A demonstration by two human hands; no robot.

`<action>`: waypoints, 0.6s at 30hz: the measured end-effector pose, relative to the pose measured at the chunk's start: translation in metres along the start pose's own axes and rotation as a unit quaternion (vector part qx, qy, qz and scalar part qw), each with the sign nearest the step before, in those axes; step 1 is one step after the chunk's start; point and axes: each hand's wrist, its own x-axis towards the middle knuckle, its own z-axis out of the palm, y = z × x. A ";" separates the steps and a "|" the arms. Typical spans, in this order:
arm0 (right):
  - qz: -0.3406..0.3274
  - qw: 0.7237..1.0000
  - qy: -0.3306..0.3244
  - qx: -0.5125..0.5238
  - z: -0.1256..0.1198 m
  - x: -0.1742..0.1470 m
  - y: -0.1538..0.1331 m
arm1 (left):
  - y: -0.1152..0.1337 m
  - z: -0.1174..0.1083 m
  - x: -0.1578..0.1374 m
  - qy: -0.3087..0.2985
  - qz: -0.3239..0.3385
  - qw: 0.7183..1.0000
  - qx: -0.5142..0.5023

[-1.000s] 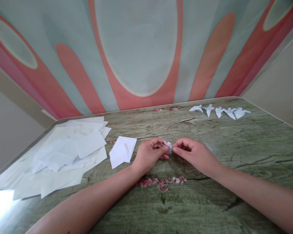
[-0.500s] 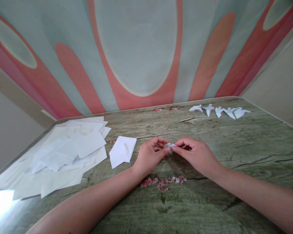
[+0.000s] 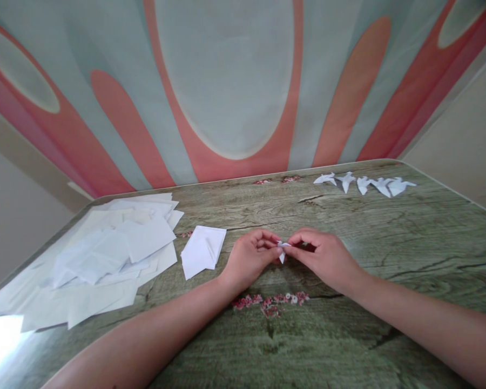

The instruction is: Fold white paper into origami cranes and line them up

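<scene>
Pinching: left hand [image 3: 251,254] and right hand [image 3: 323,255] had grips closed on a folded paper [image 3: 282,252].
Paper birds [image 3: 363,186]: lay near the far right corner of the counter [image 3: 413,243].

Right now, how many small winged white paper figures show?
6: one figure between left hand and right hand; five figures in a row at far right. Overlap may hide more.

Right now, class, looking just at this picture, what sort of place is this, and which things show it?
Probably an indoor paper-craft corner: there is a wood-grain table, a pile of loose white sheets at its left, and a row of folded paper figures at the far right.
</scene>
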 end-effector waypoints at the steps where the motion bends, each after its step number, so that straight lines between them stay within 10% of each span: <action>1: -0.021 1.000 0.001 -0.015 0.001 -0.001 0.001 | -0.001 0.000 0.001 0.001 -0.006 1.000 0.000; 18: -0.056 0.989 -0.041 -0.127 0.004 0.001 0.015 | -0.001 -0.001 0.001 -0.027 -0.109 0.994 -0.007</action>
